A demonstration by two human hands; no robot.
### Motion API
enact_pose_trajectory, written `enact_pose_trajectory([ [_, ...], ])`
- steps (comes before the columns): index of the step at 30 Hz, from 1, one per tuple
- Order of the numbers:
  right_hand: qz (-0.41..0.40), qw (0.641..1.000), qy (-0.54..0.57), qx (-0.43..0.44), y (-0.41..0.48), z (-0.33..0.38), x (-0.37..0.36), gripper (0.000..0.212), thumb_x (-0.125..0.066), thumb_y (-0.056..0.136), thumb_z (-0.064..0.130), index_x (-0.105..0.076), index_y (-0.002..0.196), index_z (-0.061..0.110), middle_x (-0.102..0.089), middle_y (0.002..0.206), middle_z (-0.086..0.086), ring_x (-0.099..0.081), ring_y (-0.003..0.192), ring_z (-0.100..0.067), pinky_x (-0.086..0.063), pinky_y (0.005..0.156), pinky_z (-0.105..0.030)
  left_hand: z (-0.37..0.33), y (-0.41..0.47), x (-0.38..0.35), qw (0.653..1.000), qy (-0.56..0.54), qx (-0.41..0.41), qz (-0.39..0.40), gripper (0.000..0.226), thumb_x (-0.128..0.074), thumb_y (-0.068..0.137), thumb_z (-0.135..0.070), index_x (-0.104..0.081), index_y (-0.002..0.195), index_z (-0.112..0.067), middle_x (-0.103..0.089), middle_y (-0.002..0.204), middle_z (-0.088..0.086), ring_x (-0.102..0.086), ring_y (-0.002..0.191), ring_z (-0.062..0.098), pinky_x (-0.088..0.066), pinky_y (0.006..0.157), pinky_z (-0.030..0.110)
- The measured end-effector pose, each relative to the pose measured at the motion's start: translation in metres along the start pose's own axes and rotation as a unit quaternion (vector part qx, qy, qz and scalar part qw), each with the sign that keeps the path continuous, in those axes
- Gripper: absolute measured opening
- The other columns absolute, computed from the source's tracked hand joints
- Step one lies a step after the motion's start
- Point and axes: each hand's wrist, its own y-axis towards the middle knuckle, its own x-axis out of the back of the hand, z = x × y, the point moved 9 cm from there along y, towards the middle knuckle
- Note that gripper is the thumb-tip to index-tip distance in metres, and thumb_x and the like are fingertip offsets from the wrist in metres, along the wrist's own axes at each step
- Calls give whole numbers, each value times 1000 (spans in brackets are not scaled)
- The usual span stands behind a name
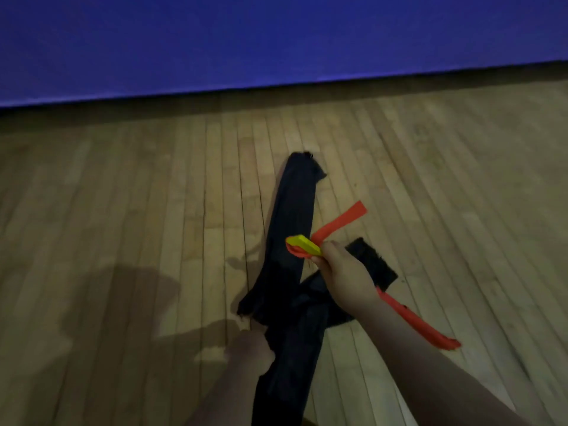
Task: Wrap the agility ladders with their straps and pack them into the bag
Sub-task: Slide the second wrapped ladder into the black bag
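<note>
Right hand (344, 272) raised above floor, fingers curled tight round stacked yellow ladder rungs (304, 245). Orange strap (339, 224) loops round rung bundle; one end sticks up to right, other tail hangs below wrist. Black flap (373, 262) just behind right hand. Long black bag (292, 210) lies flat on wooden floor (123, 210), under bundle. Left hand (252, 348) grips bag's near end; dim. Blue wall (276, 41) beyond.

The right hand (344, 273) is raised at the end of a forward-stretched forearm, back upward, fingers curled round the ladder bundle (304, 245). The left hand (250, 348) sits lower, in shadow, its grip unclear.
</note>
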Motion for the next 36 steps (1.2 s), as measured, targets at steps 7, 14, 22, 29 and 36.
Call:
enact_pose_trajectory([
  [7,165,984,-66,20,-13,-30,-104,29,-39,100,35,-48,117,13,-53,108,-7,-58,88,-31,-39,65,-33,80,55,-141,988,-32,84,123,117,-69,56,-61,-15,149,-14,-38,146,6,-43,126,21,-39,106,38],
  [14,205,975,-72,-44,-34,-71,-123,27,-40,99,37,-47,117,18,-51,111,-5,-60,93,-32,-44,69,-36,28,45,-92,967,-252,-15,16,31,-38,99,-12,-45,73,-26,-52,76,-2,-51,72,10,-41,59,19],
  [22,212,968,-87,-102,-63,-115,-121,29,-39,98,38,-46,118,19,-51,111,-5,-59,94,-30,-47,72,-37,-50,37,-12,948,-287,-114,-75,12,-47,97,-26,-56,100,-17,-62,100,4,-57,89,17,-40,66,24],
  [29,99,973,-139,-154,-59,-143,-88,21,-36,100,34,-46,115,22,-55,106,-2,-59,91,-27,-43,69,-34,-120,-1,74,966,91,-242,22,34,-67,85,-31,-62,117,-22,-57,113,-3,-54,103,15,-45,83,27],
  [36,133,968,-145,-153,-66,-148,-94,20,-38,99,30,-43,117,23,-54,105,-1,-58,87,-22,-35,65,-30,-59,-15,190,880,103,-74,-458,65,-65,80,-13,-39,140,-13,-38,134,19,-38,119,35,-28,101,48],
])
